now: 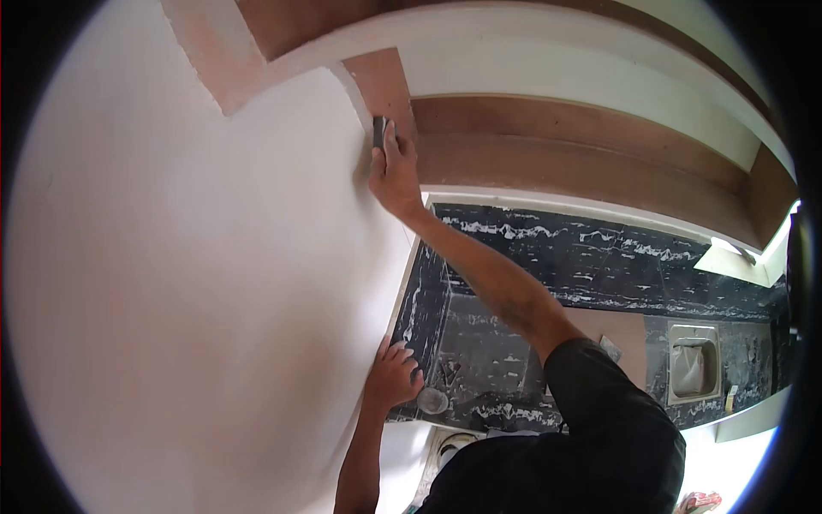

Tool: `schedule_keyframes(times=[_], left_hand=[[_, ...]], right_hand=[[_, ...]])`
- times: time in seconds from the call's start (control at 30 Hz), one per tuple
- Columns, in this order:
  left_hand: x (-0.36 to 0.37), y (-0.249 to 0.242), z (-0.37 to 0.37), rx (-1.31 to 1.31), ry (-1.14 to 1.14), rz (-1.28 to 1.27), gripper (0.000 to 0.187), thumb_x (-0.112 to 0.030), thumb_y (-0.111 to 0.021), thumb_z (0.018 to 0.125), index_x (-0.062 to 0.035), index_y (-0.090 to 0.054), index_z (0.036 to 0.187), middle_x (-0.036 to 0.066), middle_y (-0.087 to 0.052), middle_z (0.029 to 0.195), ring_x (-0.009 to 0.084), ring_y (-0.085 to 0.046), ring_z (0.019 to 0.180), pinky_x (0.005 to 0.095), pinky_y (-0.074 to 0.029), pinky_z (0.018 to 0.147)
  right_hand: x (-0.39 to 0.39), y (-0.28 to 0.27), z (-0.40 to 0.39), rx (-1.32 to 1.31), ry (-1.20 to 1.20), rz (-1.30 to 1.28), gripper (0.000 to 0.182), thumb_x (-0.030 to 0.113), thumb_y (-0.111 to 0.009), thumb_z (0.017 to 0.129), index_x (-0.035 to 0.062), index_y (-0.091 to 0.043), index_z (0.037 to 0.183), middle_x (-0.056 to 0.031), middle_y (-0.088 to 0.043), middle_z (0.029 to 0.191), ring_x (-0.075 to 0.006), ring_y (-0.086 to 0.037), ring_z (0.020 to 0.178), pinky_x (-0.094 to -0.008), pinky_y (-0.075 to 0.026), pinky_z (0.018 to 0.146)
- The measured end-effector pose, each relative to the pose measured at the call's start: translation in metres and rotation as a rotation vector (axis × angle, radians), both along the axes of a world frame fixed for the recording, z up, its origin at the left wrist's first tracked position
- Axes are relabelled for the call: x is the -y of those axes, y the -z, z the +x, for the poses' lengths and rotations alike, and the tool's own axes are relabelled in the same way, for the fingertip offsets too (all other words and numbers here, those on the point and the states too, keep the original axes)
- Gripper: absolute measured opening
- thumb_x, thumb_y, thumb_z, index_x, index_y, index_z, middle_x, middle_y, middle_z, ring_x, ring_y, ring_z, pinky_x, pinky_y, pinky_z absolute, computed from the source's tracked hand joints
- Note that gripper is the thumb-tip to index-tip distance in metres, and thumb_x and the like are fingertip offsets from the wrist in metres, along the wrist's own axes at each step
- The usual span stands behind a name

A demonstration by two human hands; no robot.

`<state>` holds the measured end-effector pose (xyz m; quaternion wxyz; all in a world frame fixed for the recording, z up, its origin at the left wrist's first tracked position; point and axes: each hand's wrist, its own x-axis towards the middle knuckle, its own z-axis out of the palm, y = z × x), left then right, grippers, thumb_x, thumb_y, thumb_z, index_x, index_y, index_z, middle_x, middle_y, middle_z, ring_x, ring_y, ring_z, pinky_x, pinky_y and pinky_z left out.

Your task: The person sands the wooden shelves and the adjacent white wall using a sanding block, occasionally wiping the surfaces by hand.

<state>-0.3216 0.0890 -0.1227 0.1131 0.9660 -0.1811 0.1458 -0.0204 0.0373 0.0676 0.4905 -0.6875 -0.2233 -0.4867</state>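
Observation:
My right hand (396, 176) is raised and closed round a small dark grey sanding block (378, 131). The block is pressed against the edge where the white wall (231, 257) meets a bare brown panel (381, 79). Lower down, my left hand (393, 375) lies on the wall's edge, its fingers spread over the black marbled side panel (421, 295). No object shows in that hand. Just below its fingers, a round greyish container (432, 400) stands on the black marbled counter (488, 347).
Brown shelving (548, 163) runs along the upper right above the black marbled backsplash (582, 257). A metal sink (670, 364) with a whitish bag (687, 368) in it is at the right. A brown board (629, 334) lies on the counter.

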Motion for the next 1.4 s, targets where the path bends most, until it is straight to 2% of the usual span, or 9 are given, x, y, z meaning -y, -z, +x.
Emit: schedule_keyframes(times=[0.1, 0.23, 0.37, 0.4, 0.47, 0.57, 0.77, 1.03, 1.4], left_hand=[[-0.003, 0.001, -0.007, -0.011, -0.004, 0.002, 0.023, -0.026, -0.07, 0.081, -0.0042, -0.074, 0.087, 0.012, -0.069, 0.113, 0.0294, -0.056, 0.125, 0.0516, -0.026, 0.124], [-0.001, 0.001, -0.003, 0.002, -0.001, 0.006, 0.023, -0.026, -0.069, 0.081, -0.0037, -0.074, 0.086, 0.012, -0.069, 0.112, 0.0298, -0.057, 0.125, 0.0515, -0.026, 0.123], [-0.003, 0.005, -0.008, 0.008, -0.004, 0.005, 0.024, -0.027, -0.069, 0.082, -0.0033, -0.074, 0.086, 0.013, -0.069, 0.111, 0.03, -0.057, 0.124, 0.0517, -0.026, 0.124], [-0.001, 0.006, -0.005, 0.02, -0.003, 0.014, 0.023, -0.026, -0.069, 0.081, -0.0042, -0.074, 0.086, 0.012, -0.07, 0.111, 0.0288, -0.057, 0.124, 0.0514, -0.026, 0.124], [-0.005, 0.007, -0.009, 0.02, -0.006, 0.044, 0.021, -0.026, -0.071, 0.081, -0.0062, -0.075, 0.087, 0.009, -0.07, 0.111, 0.0265, -0.058, 0.124, 0.0509, -0.027, 0.124], [-0.004, 0.005, -0.009, -0.012, -0.025, 0.024, 0.02, -0.025, -0.071, 0.082, -0.0057, -0.074, 0.086, 0.009, -0.069, 0.11, 0.0263, -0.058, 0.124, 0.0511, -0.027, 0.123], [-0.004, 0.002, -0.009, -0.028, -0.014, -0.046, 0.024, -0.026, -0.066, 0.084, -0.0026, -0.074, 0.085, 0.013, -0.068, 0.106, 0.029, -0.056, 0.123, 0.05, -0.025, 0.124], [-0.001, 0.002, -0.011, -0.022, -0.032, -0.018, 0.022, -0.025, -0.067, 0.083, -0.0035, -0.074, 0.084, 0.012, -0.069, 0.108, 0.0282, -0.056, 0.124, 0.0501, -0.026, 0.124], [0.014, -0.014, 0.025, 0.095, -0.087, -0.234, 0.026, -0.016, -0.069, 0.084, -0.0017, -0.071, 0.105, 0.017, -0.064, 0.122, 0.0379, -0.056, 0.124, 0.0526, -0.036, 0.116]], right_hand=[[0.007, -0.016, 0.012, -0.476, -0.262, 0.109, 0.06, 0.017, -0.054, 0.098, -0.0118, -0.039, 0.149, -0.0378, -0.056, 0.119, -0.0464, -0.062, 0.103, -0.046, -0.052, 0.093], [0.005, -0.03, 0.017, 0.134, -0.061, 0.066, 0.058, 0.02, -0.052, 0.1, -0.0115, -0.041, 0.147, -0.039, -0.056, 0.118, -0.0485, -0.06, 0.108, -0.047, -0.051, 0.094], [0.009, -0.039, 0.003, -0.334, -0.194, 0.082, 0.056, 0.022, -0.05, 0.101, -0.0106, -0.043, 0.146, -0.0391, -0.054, 0.125, -0.0497, -0.057, 0.114, -0.0468, -0.048, 0.1], [0.012, -0.026, 0.003, -0.161, -0.142, 0.022, 0.055, 0.025, -0.054, 0.101, -0.0023, -0.047, 0.148, -0.0325, -0.062, 0.119, -0.0422, -0.062, 0.11, -0.0423, -0.05, 0.097], [0.063, -0.052, -0.04, -0.513, -0.346, -0.103, 0.055, 0.028, -0.058, 0.1, 0.0064, -0.049, 0.15, -0.0256, -0.066, 0.118, -0.0328, -0.065, 0.109, -0.0377, -0.051, 0.096], [0.097, -0.044, -0.03, -0.649, -0.594, 0.11, 0.055, 0.031, -0.064, 0.098, 0.0209, -0.052, 0.151, -0.0139, -0.069, 0.121, -0.0157, -0.064, 0.105, -0.0287, -0.05, 0.094], [0.129, -0.026, -0.053, -0.474, -0.575, 0.061, 0.056, 0.025, -0.064, 0.098, 0.0109, -0.05, 0.151, -0.013, -0.07, 0.123, -0.017, -0.066, 0.105, -0.0309, -0.053, 0.091], [0.138, 0.066, -0.138, -0.845, -0.779, 0.184, 0.053, 0.02, -0.063, 0.102, 0.0005, -0.049, 0.15, -0.0095, -0.064, 0.132, -0.0136, -0.059, 0.114, -0.027, -0.046, 0.1], [0.204, 0.169, -0.19, -1.045, -0.709, 0.319, 0.054, 0.025, -0.063, 0.101, 0.0042, -0.051, 0.149, -0.0097, -0.068, 0.124, -0.0129, -0.062, 0.108, -0.0273, -0.048, 0.095]])
